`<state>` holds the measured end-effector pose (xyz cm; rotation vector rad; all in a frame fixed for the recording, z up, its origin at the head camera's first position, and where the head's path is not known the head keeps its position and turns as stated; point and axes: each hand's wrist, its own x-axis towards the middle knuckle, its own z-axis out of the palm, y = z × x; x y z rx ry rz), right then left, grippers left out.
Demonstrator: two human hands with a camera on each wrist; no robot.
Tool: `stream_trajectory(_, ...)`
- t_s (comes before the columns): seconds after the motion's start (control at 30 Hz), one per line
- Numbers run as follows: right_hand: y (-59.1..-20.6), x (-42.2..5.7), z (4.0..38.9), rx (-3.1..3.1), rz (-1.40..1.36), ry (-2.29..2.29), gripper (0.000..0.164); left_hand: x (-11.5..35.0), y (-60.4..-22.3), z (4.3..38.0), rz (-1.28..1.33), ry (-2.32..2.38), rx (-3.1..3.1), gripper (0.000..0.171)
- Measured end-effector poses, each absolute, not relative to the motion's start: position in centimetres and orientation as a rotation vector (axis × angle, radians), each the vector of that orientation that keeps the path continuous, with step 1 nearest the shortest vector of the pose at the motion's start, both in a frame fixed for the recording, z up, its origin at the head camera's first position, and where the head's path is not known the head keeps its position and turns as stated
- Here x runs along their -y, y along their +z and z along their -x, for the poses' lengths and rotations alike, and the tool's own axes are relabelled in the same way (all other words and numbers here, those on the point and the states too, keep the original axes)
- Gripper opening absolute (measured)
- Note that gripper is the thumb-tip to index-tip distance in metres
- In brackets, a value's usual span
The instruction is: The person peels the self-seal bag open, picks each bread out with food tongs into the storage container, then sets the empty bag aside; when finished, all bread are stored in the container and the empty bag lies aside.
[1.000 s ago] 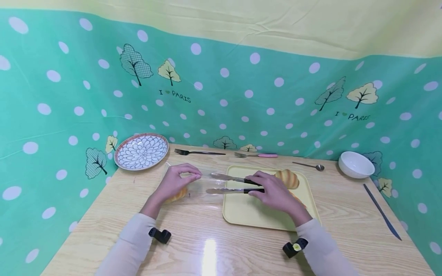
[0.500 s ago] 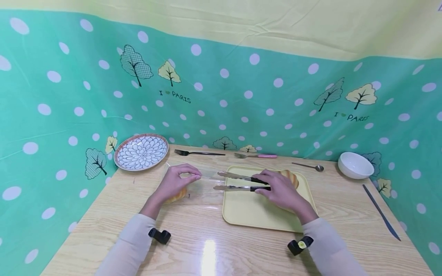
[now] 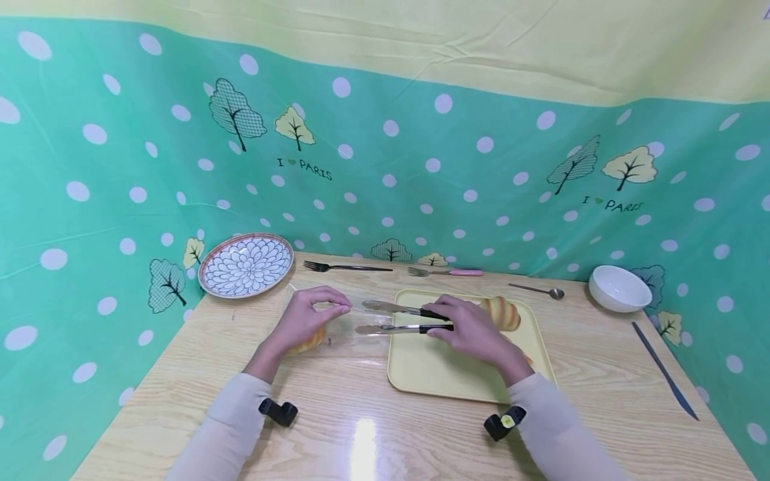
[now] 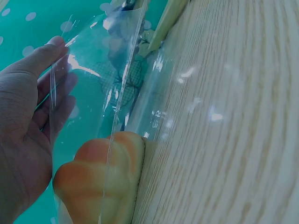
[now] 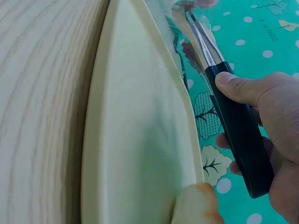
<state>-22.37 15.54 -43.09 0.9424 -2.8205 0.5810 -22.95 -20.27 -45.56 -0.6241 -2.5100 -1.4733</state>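
My left hand (image 3: 308, 315) pinches the edge of a clear plastic bag (image 4: 88, 84) with thumb and fingertips. A golden-brown bread roll (image 4: 100, 179) lies inside the bag, partly covered by this hand in the head view. My right hand (image 3: 472, 331) holds metal tongs (image 5: 240, 133) by their black handles, thumb on one handle and fingers behind. The tongs' two arms are spread, nothing between them, and their tips overlap the bag's open end in the head view. Under the right hand is a cream tray (image 3: 421, 377) with a second bread roll (image 3: 504, 313) at its far right.
Something orange, mostly hidden, shows beside my right wrist on the tray. Behind lie a black fork (image 3: 349, 266), a pink-handled fork (image 3: 463, 272) and a spoon (image 3: 556, 292). A patterned plate (image 3: 246, 265) stands left; a white bowl (image 3: 619, 288) and a dark knife (image 3: 664, 371) are right.
My right hand drew the tongs back to the right, then moved them left again, their tips now over the bag. The left hand and bag have stayed in place.
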Motion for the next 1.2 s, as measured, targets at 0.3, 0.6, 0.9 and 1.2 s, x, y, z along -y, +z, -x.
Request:
stream_trajectory(0.3,-43.1,-14.6,22.7,2.815,-0.961,0.586,0.047,20.3,-45.4,22.9,0.619,-1.453,2.527,0.01)
stream_trajectory(0.6,-43.7,-13.6,23.1,2.824,-1.009,0.627,0.048,20.1,-45.5,22.9,0.617,-1.455,2.527,0.01)
stream_trajectory(0.9,-44.3,-11.2,23.7,2.801,-1.092,0.667,0.048,20.1,-45.6,22.9,0.626,-1.467,2.518,0.009)
stream_trajectory(1.2,-45.2,-9.0,24.3,2.838,-1.112,0.677,0.049,20.2,-45.6,22.9,0.627,-1.447,2.504,0.008)
